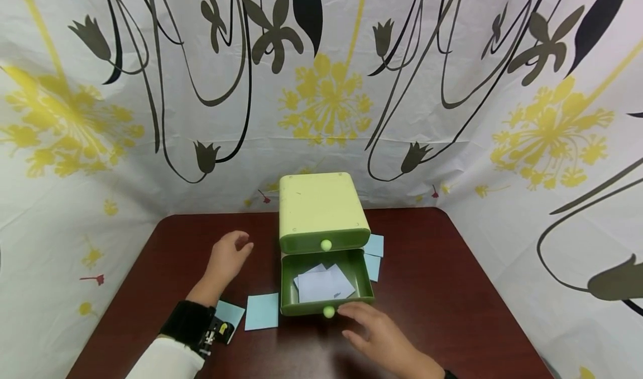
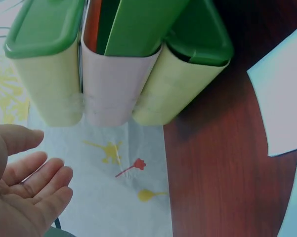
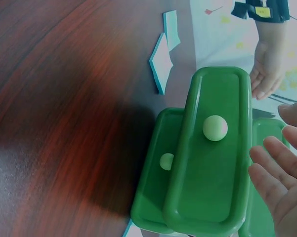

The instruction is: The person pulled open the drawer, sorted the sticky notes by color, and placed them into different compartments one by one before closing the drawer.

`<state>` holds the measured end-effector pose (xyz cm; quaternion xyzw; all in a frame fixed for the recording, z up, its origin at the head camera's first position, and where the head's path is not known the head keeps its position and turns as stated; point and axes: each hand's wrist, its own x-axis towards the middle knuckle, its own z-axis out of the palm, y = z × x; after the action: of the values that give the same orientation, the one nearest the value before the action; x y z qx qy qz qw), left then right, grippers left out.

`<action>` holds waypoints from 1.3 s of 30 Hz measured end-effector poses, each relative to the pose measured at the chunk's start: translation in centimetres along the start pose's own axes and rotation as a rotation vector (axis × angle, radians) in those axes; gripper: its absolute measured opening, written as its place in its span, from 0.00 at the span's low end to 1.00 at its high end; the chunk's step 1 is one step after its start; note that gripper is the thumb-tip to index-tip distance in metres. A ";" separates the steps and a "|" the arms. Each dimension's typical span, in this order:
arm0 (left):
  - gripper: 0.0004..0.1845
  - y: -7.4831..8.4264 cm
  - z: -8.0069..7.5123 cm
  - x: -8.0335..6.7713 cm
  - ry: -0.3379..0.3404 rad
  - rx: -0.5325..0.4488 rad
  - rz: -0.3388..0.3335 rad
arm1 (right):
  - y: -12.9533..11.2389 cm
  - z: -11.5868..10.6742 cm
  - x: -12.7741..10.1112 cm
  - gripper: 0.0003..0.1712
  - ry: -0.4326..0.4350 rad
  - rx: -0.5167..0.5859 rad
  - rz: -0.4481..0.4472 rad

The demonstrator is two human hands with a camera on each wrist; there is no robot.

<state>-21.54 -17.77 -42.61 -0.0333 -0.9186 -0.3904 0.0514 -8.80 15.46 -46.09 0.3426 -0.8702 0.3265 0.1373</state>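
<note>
A small drawer cabinet (image 1: 321, 206) with a pale yellow top stands on the table. Its middle drawer (image 1: 364, 278), green with a round pale knob (image 1: 329, 312), is pulled out and holds several white paper slips (image 1: 324, 286). My right hand (image 1: 379, 337) is at the front right corner of that drawer, fingers loosely bent, holding nothing. In the right wrist view its fingertips are right beside the edge of the green drawer front (image 3: 212, 173). My left hand (image 1: 226, 262) hovers left of the cabinet, relaxed and apart from it, with nothing in it.
Light blue square pads (image 1: 262, 312) lie left of the cabinet, one partly behind the left wrist's strap. More blue pads (image 1: 373, 245) lie at its right side. The dark wooden table (image 1: 442, 289) meets a patterned curtain (image 1: 326, 161) at the back.
</note>
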 end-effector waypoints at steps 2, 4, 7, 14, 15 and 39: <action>0.20 0.1 -0.1 0.8 -0.001 -0.016 -0.020 | 0.1 0.2 0.0 0.21 -0.025 0.042 0.031; 0.21 0.2 -0.1 1.5 -0.002 -0.036 -0.040 | 0.1 0.3 0.0 0.20 -0.053 0.090 0.054; 0.22 0.6 0.0 2.8 0.006 -0.073 -0.067 | 0.2 0.4 0.0 0.18 -0.109 0.175 0.105; 0.27 2.3 0.4 5.6 0.027 -0.169 -0.118 | 1.1 0.9 -0.2 0.19 -0.277 0.408 0.345; 0.27 2.6 0.4 5.9 0.023 -0.182 -0.120 | 1.3 1.0 -0.2 0.19 -0.292 0.436 0.365; 0.37 5.6 2.9 11.6 -0.040 -0.341 -0.203 | 3.0 4.0 0.6 0.28 -0.329 1.012 0.887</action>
<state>-32.69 -11.51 -39.21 0.0434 -0.8387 -0.5427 -0.0130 -11.36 14.20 -50.21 0.0213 -0.6784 0.6612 -0.3195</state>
